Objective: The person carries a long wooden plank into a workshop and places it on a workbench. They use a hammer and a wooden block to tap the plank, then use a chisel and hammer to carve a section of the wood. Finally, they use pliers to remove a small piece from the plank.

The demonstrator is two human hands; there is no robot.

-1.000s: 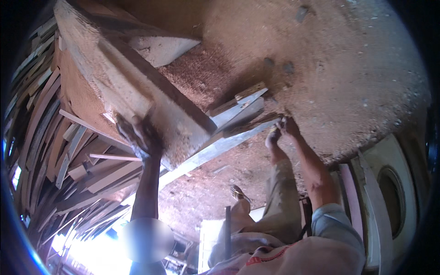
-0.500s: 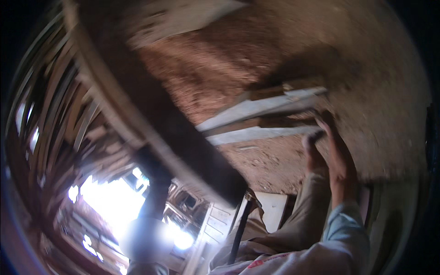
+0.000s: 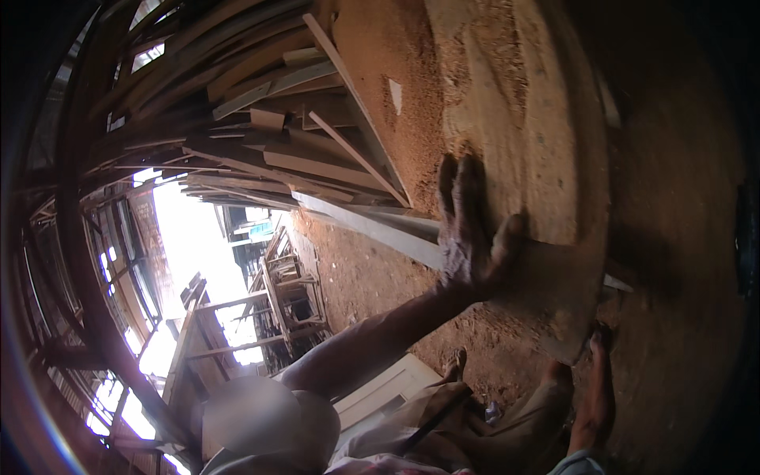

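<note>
A large wooden board [image 3: 522, 119] dusted with reddish sawdust stands tilted up in front of me and fills the upper right. My left hand [image 3: 469, 229] lies flat against its face, fingers stretched upward and thumb out to the right, bearing on it. My right hand [image 3: 598, 380] grips the board's lower edge near its bottom corner, fingers curled over the rim. Both forearms come up from the lower edge.
A heap of planks and offcuts [image 3: 277, 142] leans at the upper left. A long pale plank [image 3: 372, 229] lies on the sawdust floor [image 3: 372, 277]. Wooden frames [image 3: 285, 293] stand by the bright opening. A white panelled door [image 3: 388, 388] lies near my sandalled foot [image 3: 453, 366].
The board has swung up from lying low to standing before me. My left hand went from its edge to flat on its face; my right hand left the floor planks and took the lower edge.
</note>
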